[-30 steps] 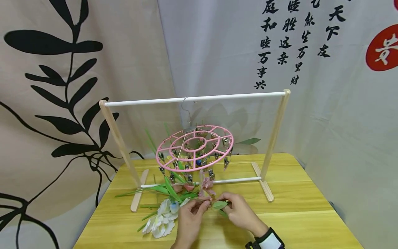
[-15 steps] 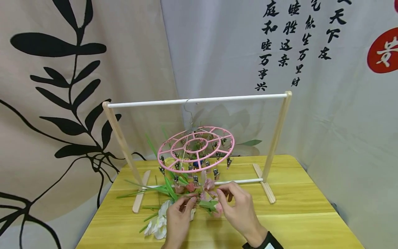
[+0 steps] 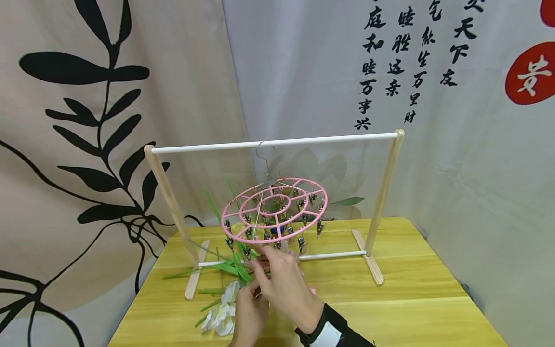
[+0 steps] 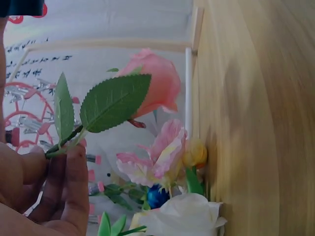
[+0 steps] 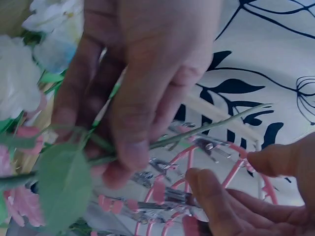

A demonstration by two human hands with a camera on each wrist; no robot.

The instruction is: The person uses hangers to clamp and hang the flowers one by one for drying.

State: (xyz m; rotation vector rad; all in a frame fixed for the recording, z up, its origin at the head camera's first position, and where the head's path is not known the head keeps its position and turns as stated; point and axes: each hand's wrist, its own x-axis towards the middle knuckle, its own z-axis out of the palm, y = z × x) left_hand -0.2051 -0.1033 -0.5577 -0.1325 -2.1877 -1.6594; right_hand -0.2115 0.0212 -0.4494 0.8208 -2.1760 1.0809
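The person's left hand (image 3: 253, 308) and right hand (image 3: 286, 284) are bare, with a black wristband (image 3: 320, 322) bearing a straight-edged white patch (image 3: 328, 336) on the right wrist, low centre of the head view.

Pink rose (image 4: 156, 83) mostly hidden behind hands (image 3: 286, 284) in head view, red circle (image 3: 531, 72) cut off at right

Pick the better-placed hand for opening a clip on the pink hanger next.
Right, most likely. The right hand appears empty, its fingers spread near the clips of the pink hanger. The left hand pinches the pink rose by its stem.
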